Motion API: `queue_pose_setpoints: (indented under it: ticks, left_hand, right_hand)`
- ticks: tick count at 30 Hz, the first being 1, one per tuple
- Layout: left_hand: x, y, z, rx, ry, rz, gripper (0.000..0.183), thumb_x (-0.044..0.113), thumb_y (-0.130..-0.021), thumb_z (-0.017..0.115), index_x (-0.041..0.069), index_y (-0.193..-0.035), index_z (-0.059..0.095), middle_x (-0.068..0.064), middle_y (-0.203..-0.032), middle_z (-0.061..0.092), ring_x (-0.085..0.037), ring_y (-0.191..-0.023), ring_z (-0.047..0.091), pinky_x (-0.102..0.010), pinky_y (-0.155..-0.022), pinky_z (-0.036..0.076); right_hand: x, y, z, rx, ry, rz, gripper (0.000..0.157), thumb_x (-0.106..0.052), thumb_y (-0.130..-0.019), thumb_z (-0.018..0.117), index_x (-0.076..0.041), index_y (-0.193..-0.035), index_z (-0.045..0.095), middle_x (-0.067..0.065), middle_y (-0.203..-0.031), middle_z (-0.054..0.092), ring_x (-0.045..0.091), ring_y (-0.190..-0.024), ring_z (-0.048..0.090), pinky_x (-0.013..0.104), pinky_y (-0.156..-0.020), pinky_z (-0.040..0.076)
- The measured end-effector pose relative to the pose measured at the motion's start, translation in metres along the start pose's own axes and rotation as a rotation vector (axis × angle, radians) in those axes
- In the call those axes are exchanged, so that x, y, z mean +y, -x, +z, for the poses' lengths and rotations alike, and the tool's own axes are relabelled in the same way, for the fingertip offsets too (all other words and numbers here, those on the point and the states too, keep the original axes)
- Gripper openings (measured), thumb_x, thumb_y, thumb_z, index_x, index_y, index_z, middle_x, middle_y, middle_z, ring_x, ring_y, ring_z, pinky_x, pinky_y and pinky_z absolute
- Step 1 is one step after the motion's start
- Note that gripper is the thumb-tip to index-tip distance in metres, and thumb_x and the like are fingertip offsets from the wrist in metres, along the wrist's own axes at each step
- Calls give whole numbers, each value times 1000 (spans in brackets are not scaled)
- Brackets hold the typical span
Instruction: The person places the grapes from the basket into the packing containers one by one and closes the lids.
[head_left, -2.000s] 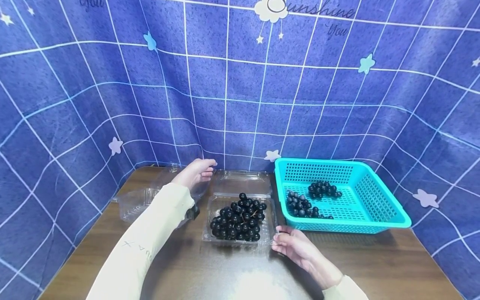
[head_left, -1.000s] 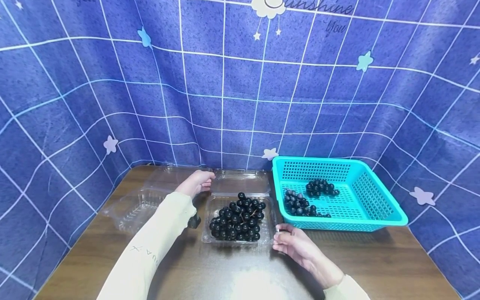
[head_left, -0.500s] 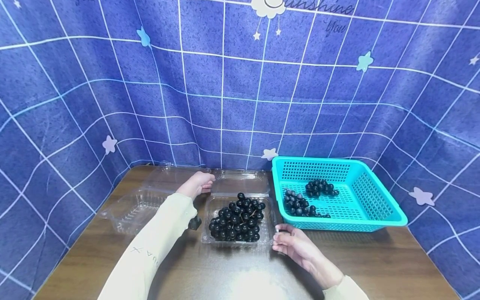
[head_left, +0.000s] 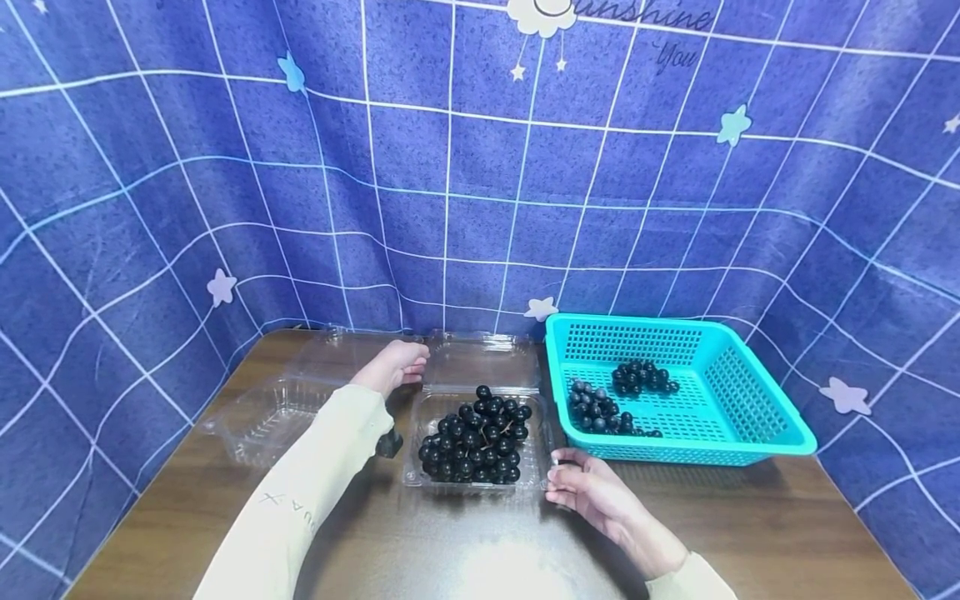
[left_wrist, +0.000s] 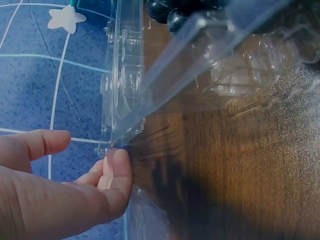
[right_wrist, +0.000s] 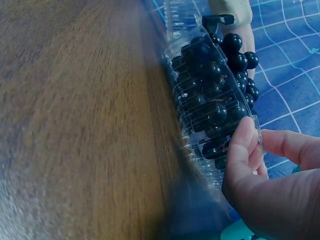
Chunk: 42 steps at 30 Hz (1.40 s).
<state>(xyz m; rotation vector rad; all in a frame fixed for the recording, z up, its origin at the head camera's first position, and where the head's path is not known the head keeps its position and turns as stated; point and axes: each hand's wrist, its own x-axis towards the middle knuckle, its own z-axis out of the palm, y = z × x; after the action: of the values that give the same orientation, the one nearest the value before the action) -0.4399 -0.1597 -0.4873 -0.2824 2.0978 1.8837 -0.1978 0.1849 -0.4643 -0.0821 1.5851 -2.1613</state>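
A clear plastic clamshell box (head_left: 534,454) stands on the table with its lid (head_left: 483,364) folded back toward the curtain. Black grapes (head_left: 472,442) are heaped in its base, some above the rim. My left hand (head_left: 393,365) is at the lid's left edge. In the left wrist view, its bent fingertips (left_wrist: 120,162) touch a lid corner, while the thumb stays apart. At the base's front right corner, my right hand (head_left: 600,504) pinches the rim between thumb and fingers, as the right wrist view shows at the fingertips (right_wrist: 245,132).
A second clear clamshell box (head_left: 262,425) stands open on the left, partly hidden by my left sleeve (head_left: 307,475). On the right is a turquoise basket (head_left: 750,446) holding bunches of black grapes (head_left: 645,377). A blue curtain (head_left: 480,208) hangs behind the wooden table (head_left: 420,542).
My left hand has come down to the lid's edge over the last two seconds. In the last half second the lid's far edge has risen slightly. My right hand stays at the box's corner.
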Motion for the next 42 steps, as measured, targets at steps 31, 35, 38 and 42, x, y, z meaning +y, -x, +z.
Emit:
queue_pose_setpoints:
  ticks: [31,35,38,42]
  left_hand:
    - [61,101,21,30,-13,-7,14,6,-88,46,3,-102,49,-1,-81,55,-2,-56,51,-19,-58,49]
    - [62,102,21,23,-15,3,25,6,-89,46,-2,-112,49,2,-74,53,-1,-53,50,-19,-60,50]
    - [63,102,20,29,-15,11,25,6,-90,46,-3,-113,49,2,-73,52,-1,-52,49,-20,-63,51]
    - [64,101,20,43,-20,21,32,6,-91,47,-7,-120,47,-3,-83,53,-2,-58,52,-23,-69,53]
  right_hand:
    - [0,-1,-1,4,17,12,41,4,-84,55,2,-118,32,-1,-82,57,12,-75,59,26,-76,55]
    - [-1,-1,0,10,17,14,43,5,-85,54,4,-121,30,-1,-82,57,12,-75,59,26,-76,55]
    - [-2,-1,1,18,12,16,45,6,-84,53,6,-122,29,0,-83,57,12,-76,59,27,-77,55]
    - [-3,-1,2,24,3,19,45,7,-85,52,6,-123,28,0,-83,57,12,-76,59,27,-77,55]
